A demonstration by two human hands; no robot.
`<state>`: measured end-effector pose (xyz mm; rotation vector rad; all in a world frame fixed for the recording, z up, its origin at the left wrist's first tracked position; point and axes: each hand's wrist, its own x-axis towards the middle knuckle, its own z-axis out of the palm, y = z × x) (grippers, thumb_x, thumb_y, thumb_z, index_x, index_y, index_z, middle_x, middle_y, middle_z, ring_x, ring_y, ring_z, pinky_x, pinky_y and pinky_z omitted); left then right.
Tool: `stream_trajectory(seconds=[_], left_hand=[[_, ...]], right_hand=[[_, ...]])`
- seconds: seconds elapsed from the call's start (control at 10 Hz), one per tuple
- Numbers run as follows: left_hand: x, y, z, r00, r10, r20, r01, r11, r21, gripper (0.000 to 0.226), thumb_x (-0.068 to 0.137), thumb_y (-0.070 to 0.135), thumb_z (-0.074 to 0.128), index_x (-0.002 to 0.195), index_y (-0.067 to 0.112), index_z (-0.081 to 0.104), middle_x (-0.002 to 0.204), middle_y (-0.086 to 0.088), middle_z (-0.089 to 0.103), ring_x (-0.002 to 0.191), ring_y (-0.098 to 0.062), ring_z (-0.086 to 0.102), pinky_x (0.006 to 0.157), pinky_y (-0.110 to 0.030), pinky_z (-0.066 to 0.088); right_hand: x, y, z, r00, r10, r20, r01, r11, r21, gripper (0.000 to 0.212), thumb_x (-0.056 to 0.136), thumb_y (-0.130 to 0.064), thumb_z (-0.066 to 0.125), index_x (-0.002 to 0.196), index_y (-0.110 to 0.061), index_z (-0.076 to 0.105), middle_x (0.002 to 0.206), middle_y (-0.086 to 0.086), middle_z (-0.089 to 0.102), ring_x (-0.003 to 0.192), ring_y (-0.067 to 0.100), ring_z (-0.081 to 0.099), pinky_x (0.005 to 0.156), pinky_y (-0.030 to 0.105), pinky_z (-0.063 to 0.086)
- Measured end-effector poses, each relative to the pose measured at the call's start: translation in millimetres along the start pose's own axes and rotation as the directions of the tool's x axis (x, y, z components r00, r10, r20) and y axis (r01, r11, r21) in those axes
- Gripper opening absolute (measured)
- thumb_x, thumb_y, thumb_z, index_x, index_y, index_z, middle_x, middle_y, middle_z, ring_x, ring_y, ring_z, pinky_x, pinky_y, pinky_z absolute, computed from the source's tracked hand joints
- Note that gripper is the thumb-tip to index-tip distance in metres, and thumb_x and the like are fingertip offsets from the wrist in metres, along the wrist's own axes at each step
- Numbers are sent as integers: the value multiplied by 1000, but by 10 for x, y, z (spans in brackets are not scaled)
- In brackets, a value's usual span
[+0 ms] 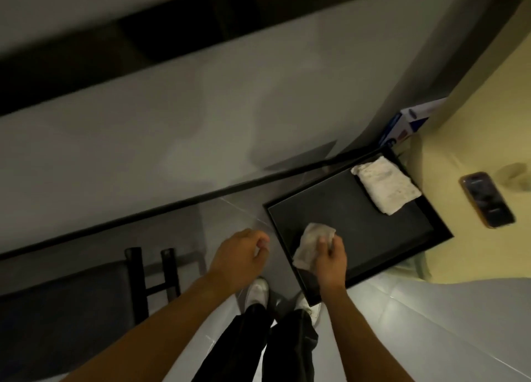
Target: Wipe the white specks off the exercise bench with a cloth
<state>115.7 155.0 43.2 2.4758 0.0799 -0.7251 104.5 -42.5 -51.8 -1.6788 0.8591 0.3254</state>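
My right hand (330, 261) grips a crumpled whitish cloth (311, 243) over the near corner of a black tray (373, 238). A second, folded white cloth (386, 185) lies at the tray's far corner. My left hand (241, 252) hovers to the left of the tray above the floor, fingers loosely curled and holding nothing. The dark padded exercise bench (63, 310) with its black metal frame (138, 275) is at the lower left. I cannot make out white specks on it in this blurred view.
The tray sits beside a yellow surface (474, 140) that carries a phone (487, 199). A blue and white box (402, 126) stands behind the tray. A grey wall with a dark skirting strip runs across the back. My shoes (258, 291) stand on grey floor tiles.
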Motion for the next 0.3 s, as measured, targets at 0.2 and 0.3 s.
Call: stream_trajectory(seconds=[0.2, 0.3], left_hand=[[347, -36, 440, 998, 39, 44, -41, 998, 54, 20, 101, 32, 51, 116, 25, 61, 112, 4, 65, 102, -12, 59, 93, -34, 49], [352, -72, 434, 998, 14, 67, -18, 998, 57, 18, 101, 32, 50, 112, 24, 62, 106, 2, 65, 98, -14, 60, 92, -37, 51]], right_hand=[[631, 257, -15, 968, 251, 10, -239, 933, -268, 44, 101, -22, 53, 142, -11, 42, 130, 23, 57, 118, 42, 57, 89, 42, 45], [542, 307, -123, 978, 210, 2, -190, 892, -410, 43, 102, -25, 51, 141, -9, 40, 138, 22, 52, 123, 42, 54, 98, 48, 46]])
